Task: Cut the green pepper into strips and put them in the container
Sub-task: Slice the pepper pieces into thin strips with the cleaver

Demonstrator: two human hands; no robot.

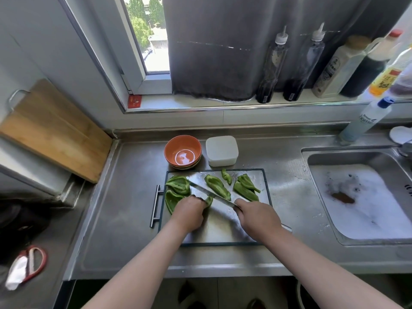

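The green pepper (217, 186) lies in several large opened pieces spread over a steel cutting board (223, 228), and none looks cut into strips yet. On the left side of the board, the left hand (189, 214) presses one broad pepper piece (172, 200) flat, with its fingers curled over the piece's right end. On the right side of the board, the right hand (256, 217) is wrapped around the handle of a knife (209, 194). The blade runs diagonally toward the board's far left corner, and its edge comes down just beside the left fingertips. To cut well here, the left fingertips should be tucked back so the knuckles guide the flat of the blade. Slices should be narrow and even, with the holding hand creeping left after each one. The board looks wet and the pepper's skin is probably slick, so firm downward pressure matters. A white square container (221, 150) sits just behind the board's far edge, with an orange bowl (182, 152) to its left. The container's top looks closed, though that is hard to tell, so it may need opening before any strips go in. The board rests on a steel surface (124, 219), and a sink (305, 166) lies to the right of the board.
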